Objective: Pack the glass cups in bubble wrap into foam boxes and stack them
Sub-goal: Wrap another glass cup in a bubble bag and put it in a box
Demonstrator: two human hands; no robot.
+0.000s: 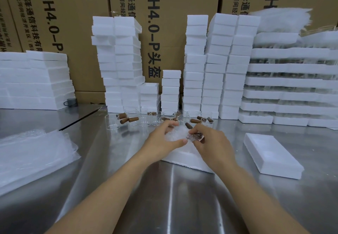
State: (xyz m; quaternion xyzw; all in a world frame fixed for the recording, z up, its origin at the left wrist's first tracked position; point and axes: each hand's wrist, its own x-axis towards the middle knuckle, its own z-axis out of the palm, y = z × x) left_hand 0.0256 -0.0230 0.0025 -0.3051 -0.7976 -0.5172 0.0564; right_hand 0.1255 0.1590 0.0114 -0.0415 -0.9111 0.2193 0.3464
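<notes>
Both hands hold a glass cup wrapped in bubble wrap over an open white foam box at the table's middle. My left hand cups the wrapped body from the left. My right hand pinches the cup's brown wooden handle, which shows through the wrap. Behind them stands a row of several bare glass cups with brown handles. A foam lid lies flat to the right.
A pile of bubble wrap sheets lies at the left on the steel table. Tall stacks of foam boxes line the back, with foam trays of glass at the right and cardboard cartons behind.
</notes>
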